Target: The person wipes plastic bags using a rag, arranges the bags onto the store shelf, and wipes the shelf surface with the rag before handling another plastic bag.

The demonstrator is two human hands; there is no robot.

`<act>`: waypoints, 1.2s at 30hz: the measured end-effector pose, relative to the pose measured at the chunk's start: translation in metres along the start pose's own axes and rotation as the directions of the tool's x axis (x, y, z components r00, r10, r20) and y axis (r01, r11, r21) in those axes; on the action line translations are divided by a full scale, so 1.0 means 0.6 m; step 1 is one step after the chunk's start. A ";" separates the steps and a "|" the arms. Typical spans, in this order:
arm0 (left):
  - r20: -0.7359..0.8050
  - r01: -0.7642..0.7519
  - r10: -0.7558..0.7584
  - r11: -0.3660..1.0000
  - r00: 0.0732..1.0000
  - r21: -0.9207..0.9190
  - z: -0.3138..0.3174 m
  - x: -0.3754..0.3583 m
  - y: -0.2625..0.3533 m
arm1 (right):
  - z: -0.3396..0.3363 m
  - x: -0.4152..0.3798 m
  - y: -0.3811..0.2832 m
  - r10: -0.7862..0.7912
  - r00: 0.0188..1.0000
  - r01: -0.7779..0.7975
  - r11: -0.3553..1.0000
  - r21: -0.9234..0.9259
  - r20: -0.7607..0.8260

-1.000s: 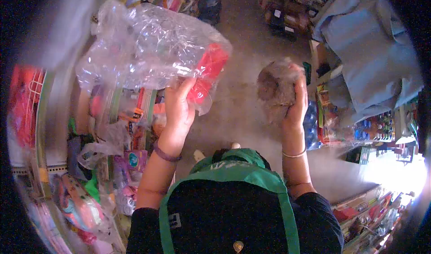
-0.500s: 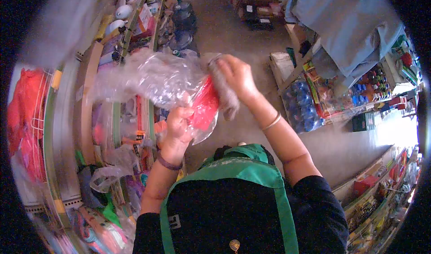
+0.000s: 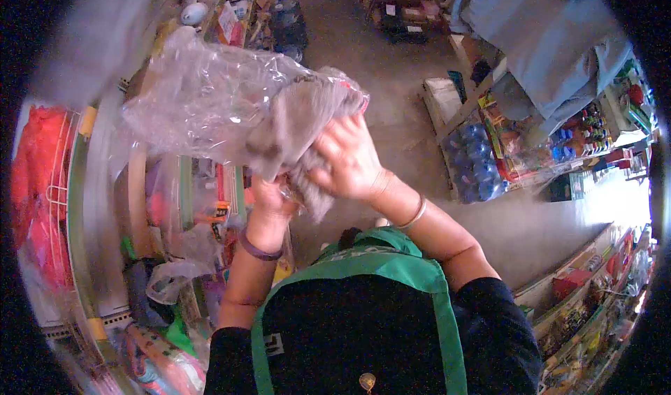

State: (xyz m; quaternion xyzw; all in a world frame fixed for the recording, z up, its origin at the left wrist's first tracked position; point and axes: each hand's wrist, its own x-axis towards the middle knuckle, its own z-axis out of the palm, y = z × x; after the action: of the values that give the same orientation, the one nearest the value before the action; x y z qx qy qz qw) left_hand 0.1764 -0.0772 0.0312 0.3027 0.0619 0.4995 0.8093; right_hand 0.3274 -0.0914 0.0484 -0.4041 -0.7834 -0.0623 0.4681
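A large crinkled clear plastic bag (image 3: 203, 98) stretches to the left, with my left hand (image 3: 271, 198) closed on its lower end. Over the bag's right part lies a grey cloth (image 3: 300, 108), bunched and hanging in folds. My right hand (image 3: 349, 161) presses the cloth against the bag, its fingers slightly blurred and bent into the fabric. Only a small bit of red shows at the cloth's upper right edge. The cloth hides most of the left fingertips.
Shelves of packaged goods line the left, with red bags (image 3: 42, 192) on a wire rack. To the right, a blue-grey cloth (image 3: 545, 53) drapes over a stand beside blue bottles (image 3: 472, 161). Low shelves (image 3: 594, 290) run along the lower right. Dark boxes (image 3: 402, 21) sit farther back.
My right hand has swept the grey cloth leftward and down across the bag. The cloth now covers the red part that showed before. The bag has spread out and risen on the left.
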 end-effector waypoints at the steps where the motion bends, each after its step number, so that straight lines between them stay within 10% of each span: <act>1: -0.079 0.034 -0.019 0.981 0.997 0.192 0.002 -0.006 0.006 | 0.006 -0.003 0.019 0.070 0.996 -0.069 0.997 0.023 -0.047; 3: -0.105 0.246 -0.242 0.969 0.965 0.028 -0.014 -0.012 0.011 | 0.012 -0.007 0.075 0.491 0.863 -0.429 0.836 0.341 -0.119; 4: -0.183 0.298 -0.287 0.954 0.940 0.033 0.060 -0.006 0.014 | -0.021 0.002 0.090 0.780 0.487 -0.727 0.112 0.677 0.393; 7: -0.182 0.297 -0.255 0.920 0.949 0.257 0.040 -0.008 0.027 | -0.011 -0.076 0.189 0.233 0.907 -0.329 0.912 0.246 0.351; 8: -0.137 0.248 -0.212 0.900 0.968 0.358 -0.010 -0.012 0.029 | 0.003 -0.086 0.177 0.396 0.796 -0.604 0.467 0.646 0.457; 9: -0.097 0.201 -0.176 0.869 0.980 0.452 -0.052 -0.018 0.030 | 0.017 -0.096 0.165 0.540 0.645 -0.548 -0.166 0.819 0.541; 11: -0.092 0.206 -0.188 0.797 0.978 0.568 -0.061 -0.020 0.030 | -0.040 -0.029 0.052 0.551 0.564 -0.126 -0.679 0.723 0.615; 12: -0.130 0.261 -0.228 0.764 0.965 0.591 -0.045 -0.017 0.033 | -0.036 -0.041 0.058 0.493 0.643 -0.210 -0.622 0.754 0.586; 15: -0.283 0.388 -0.269 0.723 0.920 0.572 -0.046 -0.015 0.027 | -0.040 -0.041 0.099 0.401 0.666 -0.735 0.209 0.644 0.629; 16: -0.313 0.403 -0.267 0.735 0.911 0.545 -0.058 -0.018 0.026 | -0.035 -0.047 0.112 0.438 0.693 -0.704 0.237 0.669 0.573; 19: -0.322 0.401 -0.248 0.681 0.913 0.613 -0.088 -0.035 0.033 | -0.025 -0.092 0.199 0.721 0.627 -0.487 0.067 0.871 0.296; 20: -0.310 0.390 -0.241 0.643 0.920 0.659 -0.091 -0.040 0.037 | -0.048 -0.074 0.175 0.768 0.508 -0.382 -0.204 0.901 0.389; 25: -0.289 0.471 -0.437 0.396 0.852 0.788 -0.079 -0.054 0.063 | -0.058 -0.045 0.140 0.445 0.813 -0.518 0.255 0.816 0.377; 33: -0.085 0.307 -0.548 0.328 0.832 0.893 -0.085 -0.056 0.066 | -0.070 -0.016 0.165 0.660 0.657 -0.570 0.117 0.813 0.365; 36: -0.207 0.516 -0.508 0.599 0.836 0.612 -0.100 -0.082 0.074 | -0.091 -0.017 0.167 0.802 0.552 -0.402 0.019 0.915 0.226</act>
State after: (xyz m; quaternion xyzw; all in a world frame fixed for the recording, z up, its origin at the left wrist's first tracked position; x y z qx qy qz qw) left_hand 0.0937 -0.0789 -0.0030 0.5286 0.3185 0.1951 0.7623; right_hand 0.4367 -0.0568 0.0423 -0.3529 -0.3128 0.5166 0.7146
